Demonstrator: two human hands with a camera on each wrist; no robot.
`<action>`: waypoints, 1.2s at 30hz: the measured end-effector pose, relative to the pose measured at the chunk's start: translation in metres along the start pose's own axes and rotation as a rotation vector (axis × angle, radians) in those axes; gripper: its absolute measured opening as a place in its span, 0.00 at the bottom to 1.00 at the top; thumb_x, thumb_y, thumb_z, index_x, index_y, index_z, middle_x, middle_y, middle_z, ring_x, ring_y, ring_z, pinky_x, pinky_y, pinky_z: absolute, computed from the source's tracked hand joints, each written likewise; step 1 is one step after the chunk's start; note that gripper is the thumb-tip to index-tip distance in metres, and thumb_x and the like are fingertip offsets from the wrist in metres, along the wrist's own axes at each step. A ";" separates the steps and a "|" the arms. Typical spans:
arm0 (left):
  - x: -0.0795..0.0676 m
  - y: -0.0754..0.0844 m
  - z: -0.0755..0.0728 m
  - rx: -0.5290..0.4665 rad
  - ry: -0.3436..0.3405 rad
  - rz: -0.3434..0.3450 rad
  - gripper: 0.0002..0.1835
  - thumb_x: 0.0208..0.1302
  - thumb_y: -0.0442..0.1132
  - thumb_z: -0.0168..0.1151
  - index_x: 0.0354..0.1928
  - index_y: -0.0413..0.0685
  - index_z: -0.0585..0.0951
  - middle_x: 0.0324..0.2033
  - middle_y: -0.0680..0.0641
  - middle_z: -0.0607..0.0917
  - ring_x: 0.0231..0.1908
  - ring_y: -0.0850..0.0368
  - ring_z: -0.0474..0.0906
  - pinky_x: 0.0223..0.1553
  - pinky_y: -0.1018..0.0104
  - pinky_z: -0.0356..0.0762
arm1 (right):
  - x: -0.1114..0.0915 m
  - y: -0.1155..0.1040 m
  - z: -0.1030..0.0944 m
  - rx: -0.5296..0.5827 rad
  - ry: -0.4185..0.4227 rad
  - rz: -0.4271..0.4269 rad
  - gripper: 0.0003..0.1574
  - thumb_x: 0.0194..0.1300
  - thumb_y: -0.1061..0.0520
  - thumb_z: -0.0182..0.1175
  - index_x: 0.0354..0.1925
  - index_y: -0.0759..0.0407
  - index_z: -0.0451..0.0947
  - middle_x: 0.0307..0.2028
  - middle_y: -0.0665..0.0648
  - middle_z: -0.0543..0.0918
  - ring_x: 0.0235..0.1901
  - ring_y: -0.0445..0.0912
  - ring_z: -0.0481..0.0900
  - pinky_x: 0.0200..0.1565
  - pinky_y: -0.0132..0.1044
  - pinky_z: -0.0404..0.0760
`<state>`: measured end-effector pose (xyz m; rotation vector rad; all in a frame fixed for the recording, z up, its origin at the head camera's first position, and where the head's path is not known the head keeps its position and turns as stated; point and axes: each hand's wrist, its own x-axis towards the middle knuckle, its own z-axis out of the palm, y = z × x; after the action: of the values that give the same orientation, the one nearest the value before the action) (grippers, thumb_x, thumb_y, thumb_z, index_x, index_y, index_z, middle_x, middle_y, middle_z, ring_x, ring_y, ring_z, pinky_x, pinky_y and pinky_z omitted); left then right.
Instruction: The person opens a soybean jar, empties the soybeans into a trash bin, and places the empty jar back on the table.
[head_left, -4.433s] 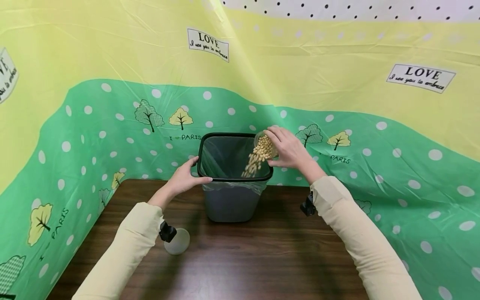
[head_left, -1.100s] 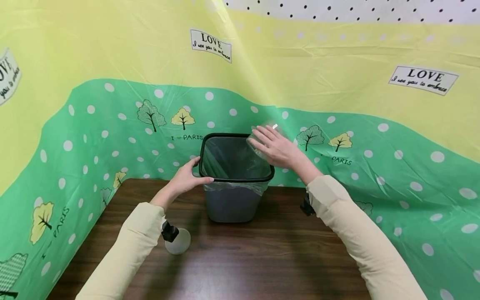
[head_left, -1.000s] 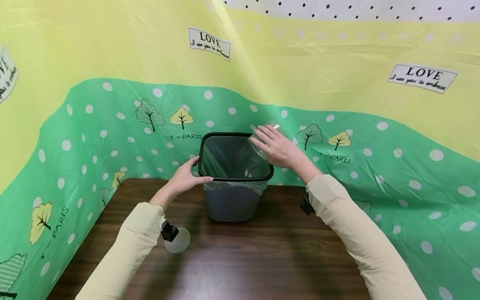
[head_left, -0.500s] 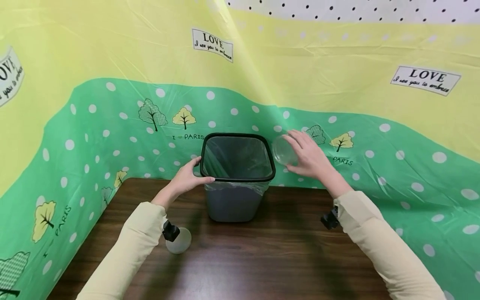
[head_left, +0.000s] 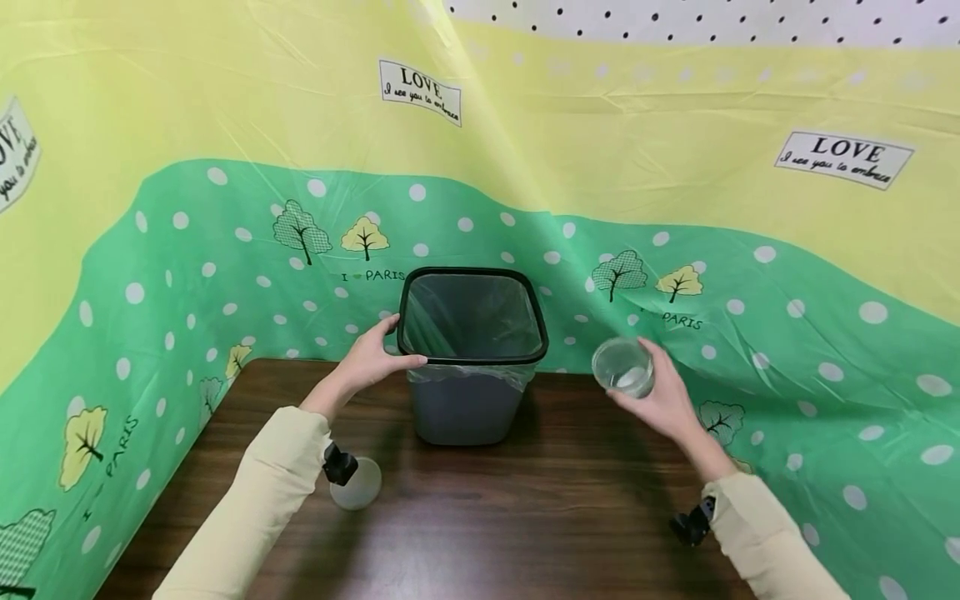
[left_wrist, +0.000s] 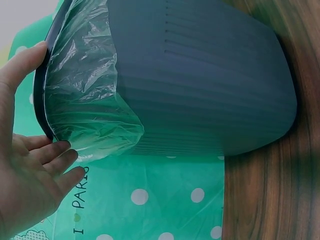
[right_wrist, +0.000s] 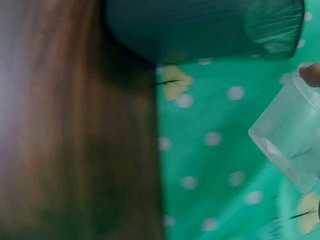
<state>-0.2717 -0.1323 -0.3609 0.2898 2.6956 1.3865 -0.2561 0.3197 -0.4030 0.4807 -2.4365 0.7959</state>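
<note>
A dark grey trash can (head_left: 468,404) with a black rim and a clear plastic liner (left_wrist: 95,100) stands near the back of the table. My left hand (head_left: 367,362) holds the can's rim at the front left corner, thumb on the front edge and fingers at the side. To the right of the can, my right hand (head_left: 662,396) grips a clear plastic cup (head_left: 622,367) by its side, above the table. No beans show in the cup. In the right wrist view the cup (right_wrist: 287,132) is tilted, and only a fingertip of that hand shows. The can's bottom is hidden.
A round translucent lid (head_left: 358,485) lies on the brown wooden table (head_left: 487,533), near my left wrist. Behind the table hangs a green and yellow printed cloth (head_left: 480,225). Each wrist wears a small black camera (head_left: 340,464).
Beans were pouring from the cup into the can; the pouring has stopped. My right hand has carried the cup right and down, away from the can, mouth turned upward. The left hand stays put.
</note>
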 end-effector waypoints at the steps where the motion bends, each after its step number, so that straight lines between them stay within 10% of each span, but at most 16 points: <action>1: 0.000 0.000 0.000 -0.001 0.000 0.000 0.53 0.48 0.59 0.66 0.70 0.49 0.49 0.68 0.42 0.54 0.67 0.45 0.49 0.60 0.45 0.57 | -0.010 0.004 0.006 0.017 0.004 0.044 0.62 0.32 0.57 0.76 0.64 0.61 0.56 0.55 0.69 0.67 0.50 0.63 0.68 0.45 0.63 0.68; 16: -0.003 0.001 -0.002 -0.001 -0.001 0.009 0.54 0.48 0.60 0.65 0.70 0.48 0.48 0.68 0.42 0.54 0.66 0.45 0.49 0.60 0.46 0.58 | -0.128 0.027 0.100 0.222 0.084 0.577 0.53 0.43 0.56 0.73 0.63 0.61 0.55 0.55 0.68 0.67 0.52 0.60 0.66 0.49 0.52 0.65; 29: -0.003 -0.001 0.002 -0.018 -0.004 0.018 0.53 0.49 0.60 0.65 0.71 0.49 0.47 0.68 0.42 0.53 0.67 0.45 0.48 0.60 0.45 0.56 | -0.158 0.020 0.126 0.399 0.205 0.624 0.54 0.44 0.60 0.72 0.64 0.56 0.54 0.55 0.65 0.69 0.53 0.56 0.70 0.43 0.20 0.65; 36: -0.004 -0.005 0.004 -0.022 -0.001 0.028 0.53 0.50 0.61 0.63 0.71 0.49 0.46 0.69 0.43 0.51 0.67 0.45 0.47 0.61 0.44 0.55 | -0.154 0.016 0.119 0.374 0.165 0.625 0.59 0.44 0.59 0.72 0.68 0.59 0.48 0.60 0.66 0.63 0.58 0.58 0.63 0.52 0.34 0.64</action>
<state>-0.2681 -0.1329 -0.3667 0.3272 2.6836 1.4219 -0.1851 0.2834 -0.5809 -0.2385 -2.2925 1.4942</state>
